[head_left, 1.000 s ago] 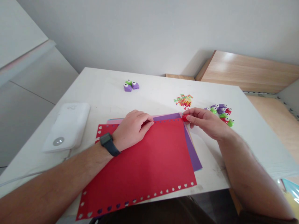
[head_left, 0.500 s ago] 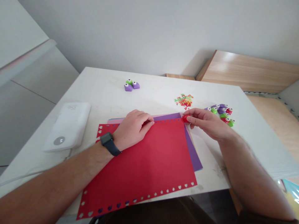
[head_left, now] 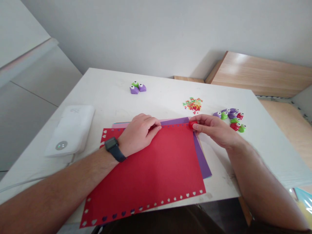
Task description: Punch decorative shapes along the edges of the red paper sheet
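A sheet of red paper (head_left: 168,165) lies on the table with small hearts and other shapes cut along its edges. Purple paper (head_left: 203,164) and other coloured sheets show beneath it. My left hand (head_left: 140,132) rests over the red sheet's far edge, its thumb and curled fingers closed on that edge. At the far right corner, my right hand (head_left: 215,129) grips a small red craft punch (head_left: 192,124) between thumb and fingers. The punch sits over the sheet's edge, partly covered by my fingers.
Cut-out confetti (head_left: 193,105) is heaped beyond the right corner. Several coloured punches (head_left: 233,113) stand right of my right hand; a purple punch (head_left: 134,90) is among three at the back. A white device (head_left: 70,131) with a cable lies left. Wooden boards (head_left: 258,74) stand behind the table.
My right hand has shifted slightly left, bringing the red punch from beside the corner onto the sheet's far edge. My left hand stays in place.
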{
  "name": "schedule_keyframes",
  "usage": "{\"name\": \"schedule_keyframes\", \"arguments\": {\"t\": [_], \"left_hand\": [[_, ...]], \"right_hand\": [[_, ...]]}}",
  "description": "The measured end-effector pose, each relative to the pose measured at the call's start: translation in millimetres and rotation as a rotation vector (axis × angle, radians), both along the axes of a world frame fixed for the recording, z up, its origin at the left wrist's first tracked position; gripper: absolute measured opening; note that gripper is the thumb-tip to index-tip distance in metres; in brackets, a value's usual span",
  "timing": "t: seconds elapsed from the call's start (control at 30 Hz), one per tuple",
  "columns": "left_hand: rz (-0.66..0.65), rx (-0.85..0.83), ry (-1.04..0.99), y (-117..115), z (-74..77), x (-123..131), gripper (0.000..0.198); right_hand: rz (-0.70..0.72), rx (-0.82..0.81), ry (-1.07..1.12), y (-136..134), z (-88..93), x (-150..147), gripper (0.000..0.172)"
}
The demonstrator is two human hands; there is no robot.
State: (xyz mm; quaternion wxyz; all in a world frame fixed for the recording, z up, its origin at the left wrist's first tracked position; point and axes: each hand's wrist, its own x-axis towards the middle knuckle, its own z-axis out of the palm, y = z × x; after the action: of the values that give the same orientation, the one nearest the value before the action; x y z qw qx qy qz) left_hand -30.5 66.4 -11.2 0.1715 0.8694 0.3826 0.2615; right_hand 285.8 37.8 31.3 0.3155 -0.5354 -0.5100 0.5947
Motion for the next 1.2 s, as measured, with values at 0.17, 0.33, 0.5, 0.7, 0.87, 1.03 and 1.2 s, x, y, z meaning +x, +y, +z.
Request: {"name": "schedule_keyframes", "arguments": {"t": [0.17,0.33,0.5,0.7,0.87,1.03,1.2], "left_hand": [[0.001,0.0,0.006,0.0,0.1,0.1,0.015],[0.003,0.004,0.01,0.6,-0.8,0.1,0.014],[0.001,0.014,-0.002,0.0,-2.0,0.3,0.013],[0.003,0.021,0.005,-0.7,-0.6,0.6,0.013],[0.008,0.021,0.007,-0.5,-0.5,0.7,0.014],[0.009,0.021,0.005,-1.4,0.6,1.1,0.014],[0.009,0.022,0.008,-0.3,-0.3,2.0,0.014]], "right_hand": [[-0.003,-0.008,-0.005,-0.9,0.7,-2.7,0.037],[-0.004,-0.013,-0.003,-1.2,0.9,-5.5,0.036],[-0.012,-0.017,0.005,-0.8,0.0,-7.3,0.034],[-0.03,-0.006,0.004,-1.2,0.4,-10.5,0.034],[-0.031,0.009,0.003,-1.4,0.3,-12.5,0.033],[-0.037,0.016,-0.015,-1.2,-1.5,-13.6,0.033],[-0.04,0.044,-0.038,-1.1,-4.5,-16.2,0.031]]}}
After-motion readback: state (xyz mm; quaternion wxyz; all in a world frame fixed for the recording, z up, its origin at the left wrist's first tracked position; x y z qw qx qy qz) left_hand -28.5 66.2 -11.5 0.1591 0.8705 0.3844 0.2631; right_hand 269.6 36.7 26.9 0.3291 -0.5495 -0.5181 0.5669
